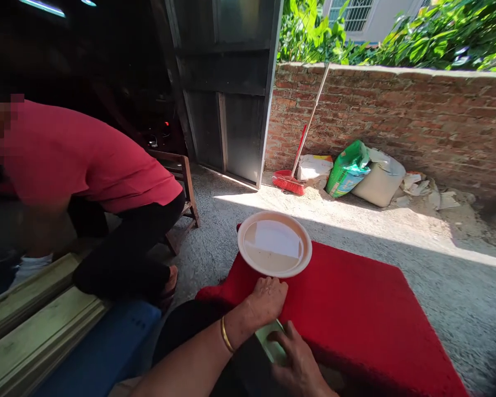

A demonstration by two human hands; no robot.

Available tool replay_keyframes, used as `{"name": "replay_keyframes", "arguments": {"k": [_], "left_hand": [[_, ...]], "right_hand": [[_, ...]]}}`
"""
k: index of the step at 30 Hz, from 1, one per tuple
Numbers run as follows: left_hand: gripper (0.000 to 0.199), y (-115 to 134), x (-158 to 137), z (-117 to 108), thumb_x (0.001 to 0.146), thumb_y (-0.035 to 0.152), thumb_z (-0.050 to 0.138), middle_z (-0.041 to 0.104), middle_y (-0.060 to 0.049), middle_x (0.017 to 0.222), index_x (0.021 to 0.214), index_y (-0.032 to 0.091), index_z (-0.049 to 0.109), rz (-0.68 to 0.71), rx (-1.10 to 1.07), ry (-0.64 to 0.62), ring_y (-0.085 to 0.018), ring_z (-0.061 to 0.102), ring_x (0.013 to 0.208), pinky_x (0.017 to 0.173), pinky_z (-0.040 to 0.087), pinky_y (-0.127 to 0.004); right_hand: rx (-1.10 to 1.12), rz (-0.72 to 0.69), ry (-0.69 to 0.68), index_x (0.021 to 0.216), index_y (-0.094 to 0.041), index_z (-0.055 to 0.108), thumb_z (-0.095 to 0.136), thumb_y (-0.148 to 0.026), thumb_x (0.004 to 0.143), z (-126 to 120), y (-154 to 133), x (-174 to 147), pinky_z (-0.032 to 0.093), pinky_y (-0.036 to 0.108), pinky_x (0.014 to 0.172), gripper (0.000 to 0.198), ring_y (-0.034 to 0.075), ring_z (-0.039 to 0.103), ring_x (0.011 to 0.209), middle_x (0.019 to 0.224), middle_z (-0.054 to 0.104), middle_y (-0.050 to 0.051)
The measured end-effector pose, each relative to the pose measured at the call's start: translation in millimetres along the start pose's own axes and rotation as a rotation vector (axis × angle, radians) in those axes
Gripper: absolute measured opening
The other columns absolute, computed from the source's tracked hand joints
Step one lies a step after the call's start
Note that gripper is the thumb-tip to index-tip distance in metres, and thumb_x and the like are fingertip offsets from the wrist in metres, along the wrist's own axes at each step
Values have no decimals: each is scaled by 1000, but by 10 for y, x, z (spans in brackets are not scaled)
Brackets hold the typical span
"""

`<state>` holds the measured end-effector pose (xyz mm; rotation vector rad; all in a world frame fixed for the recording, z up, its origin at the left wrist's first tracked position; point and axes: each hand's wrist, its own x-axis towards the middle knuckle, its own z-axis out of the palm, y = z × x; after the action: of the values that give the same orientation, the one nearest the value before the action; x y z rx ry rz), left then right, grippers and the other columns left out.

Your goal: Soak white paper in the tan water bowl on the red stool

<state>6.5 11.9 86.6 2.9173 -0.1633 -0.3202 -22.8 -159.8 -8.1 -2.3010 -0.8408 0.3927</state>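
"Red all over, our counter stretches out to the right of us; what do we have on it?"

"A pale basin of water, set at the far left corner, a bright reflection on the surface."

"And where are our hands?"

"By the left end of the near edge. Our left hand, with a gold bangle at the wrist, is just short of the basin, knuckles up and fingers curled. What lies under them is hidden, so we cannot tell whether it grips anything."

"Our right hand, then?"

"That one grasps a pale green piece by its side. We see the piece slanting out from below the left hand, just beside the counter's near edge."

"Who shares the place with us?"

"Someone in a red shirt bends over on our left, near long pale green boards, with a wooden chair behind."

"And past the far edge?"

"Well apart from the counter, we see a red broom, a green sack and a white sack along a brick wall."
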Motion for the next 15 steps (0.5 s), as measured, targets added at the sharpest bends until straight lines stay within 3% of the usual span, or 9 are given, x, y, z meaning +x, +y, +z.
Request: {"name": "replay_keyframes", "arguments": {"k": [2, 6, 8, 11, 15], "left_hand": [[30, 16, -1, 25, 97, 14, 39, 66, -19, 110, 114, 13, 64, 12, 12, -29, -30, 64, 107, 90, 49, -44], [34, 50, 11, 53, 95, 9, 36, 67, -18, 108, 112, 13, 65, 27, 30, -56, -30, 65, 106, 89, 50, -44], [35, 67, 30, 39, 95, 8, 35, 68, -18, 109, 113, 12, 65, 28, 36, -68, -29, 65, 107, 89, 50, -43], [36, 84, 68, 12, 96, 8, 35, 68, -17, 111, 116, 12, 65, 22, 50, -114, -30, 66, 108, 90, 51, -43], [33, 100, 111, 7, 100, 15, 36, 69, -17, 114, 117, 12, 65, 16, 80, -127, -31, 67, 109, 90, 52, -45]], "right_hand": [[67, 49, 20, 101, -32, 72, 63, -24, 67, -154, 126, -185, 53, 31, 82, 36, 21, 66, 95, 106, 63, 3], [85, 353, 422, 104, -29, 69, 61, -55, 73, -624, 684, -406, 54, 39, 83, 41, 26, 65, 92, 100, 62, 6], [45, 447, 519, 104, -27, 69, 60, -60, 71, -668, 816, -408, 54, 42, 81, 48, 28, 65, 88, 97, 61, 7], [-11, 361, 448, 108, -28, 69, 59, -49, 76, -404, 635, -395, 55, 40, 80, 40, 27, 66, 89, 98, 61, 7], [-88, -25, 47, 109, -35, 71, 72, -26, 66, 42, 234, -473, 55, 34, 82, 44, 24, 66, 97, 108, 65, 4]]}}
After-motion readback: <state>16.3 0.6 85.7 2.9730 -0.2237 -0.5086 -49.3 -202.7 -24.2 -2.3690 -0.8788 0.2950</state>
